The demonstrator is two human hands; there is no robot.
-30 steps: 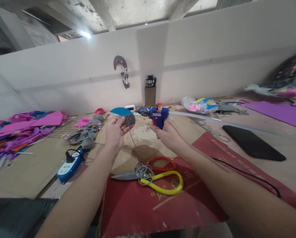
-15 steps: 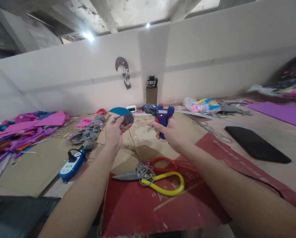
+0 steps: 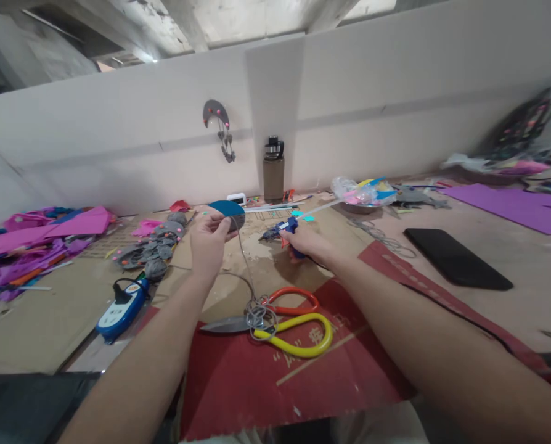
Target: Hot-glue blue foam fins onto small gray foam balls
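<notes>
Just lowered the blue hot-glue gun (image 3: 280, 229) from the round teal foam disc (image 3: 224, 208) to the worktop (image 3: 511, 262) middle. Right hand (image 3: 306, 243) fingers still clenched on it, left hand (image 3: 208, 243) pinching the disc. Glue pass probably over.

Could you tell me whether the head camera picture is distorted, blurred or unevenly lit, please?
Head view: wide lens stretches the forearms; soft light, no hard shadows; blue disc in left hand and glue gun in right hand sharp; rightmost clutter smeared.

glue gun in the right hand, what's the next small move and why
Probably set the glue gun down on the cardboard: the right hand holds it low, nozzle clear of the blue disc pinched in the left hand.
</notes>
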